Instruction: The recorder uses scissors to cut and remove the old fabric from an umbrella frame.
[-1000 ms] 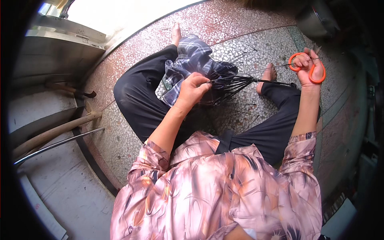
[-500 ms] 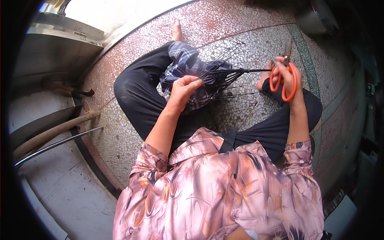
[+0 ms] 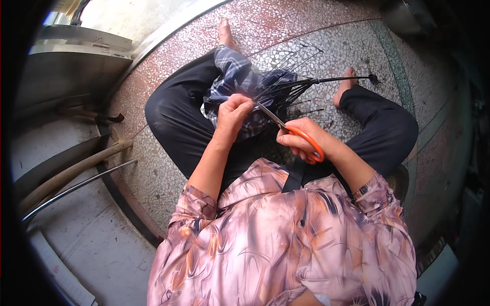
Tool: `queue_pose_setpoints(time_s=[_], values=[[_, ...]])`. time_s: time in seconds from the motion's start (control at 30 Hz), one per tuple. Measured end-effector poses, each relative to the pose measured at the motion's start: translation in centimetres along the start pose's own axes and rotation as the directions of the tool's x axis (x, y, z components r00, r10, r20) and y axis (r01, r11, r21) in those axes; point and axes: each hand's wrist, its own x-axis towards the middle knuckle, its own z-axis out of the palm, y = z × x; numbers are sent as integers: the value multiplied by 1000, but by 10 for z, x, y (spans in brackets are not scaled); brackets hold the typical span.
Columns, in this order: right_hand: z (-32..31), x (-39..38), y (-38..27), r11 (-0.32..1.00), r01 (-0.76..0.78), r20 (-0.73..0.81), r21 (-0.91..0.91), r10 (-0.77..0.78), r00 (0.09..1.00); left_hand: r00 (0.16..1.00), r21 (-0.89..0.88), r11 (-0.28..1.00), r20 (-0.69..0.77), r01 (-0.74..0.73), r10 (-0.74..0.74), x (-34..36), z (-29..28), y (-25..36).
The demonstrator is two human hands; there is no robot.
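An umbrella frame (image 3: 302, 86) with thin black ribs lies between my legs, its black shaft pointing right. Dark plaid cloth (image 3: 236, 76) hangs bunched at the ribs' left side and over my left shin. My left hand (image 3: 232, 118) is closed in a pinch at the umbrella's cloth and ribs; the exact bit between the fingertips is too small to make out. Orange-handled scissors (image 3: 275, 119) are gripped in my right hand (image 3: 309, 133). Their blades point up and left, with the tips close beside my left fingertips. Whether the tips touch anything cannot be seen.
Speckled stone floor (image 3: 153, 199) spreads around my bent legs and bare feet. At the left stand a grey metal panel (image 3: 76, 76), a wooden handle (image 3: 81, 166) and a metal rod (image 3: 76, 191). A dark rounded container (image 3: 408, 20) sits at the far right.
My right hand has brought the scissors left and down from beside the shaft's end to my left fingertips. The shaft's far end now shows uncovered. My left hand keeps its pinch.
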Motion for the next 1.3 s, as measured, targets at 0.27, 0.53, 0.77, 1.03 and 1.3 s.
queue_pose_setpoints(time_s=[0.27, 0.53, 0.77, 1.03, 1.3], values=[[-10, 18, 3, 998, -19, 71, 59, 14, 997, 963, 336, 916, -78, -219, 259, -3, 4, 2], [-3, 31, 10, 979, -24, 238, 201, -25, 971, 831, 740, 554, 11, -381, 556, -41, 9, 32], [42, 39, 15, 945, 267, 141, 190, -296, 945, 742, 733, 523, -36, -436, 669, -72, -19, 41], [43, 38, 4, 688, 530, 60, -496, -582, 811, 725, 673, 563, -58, -479, 686, -91, -39, 38], [55, 27, -7, 616, 390, 69, -684, -478, 876, 707, 660, 558, -55, -504, 705, -106, -49, 29]])
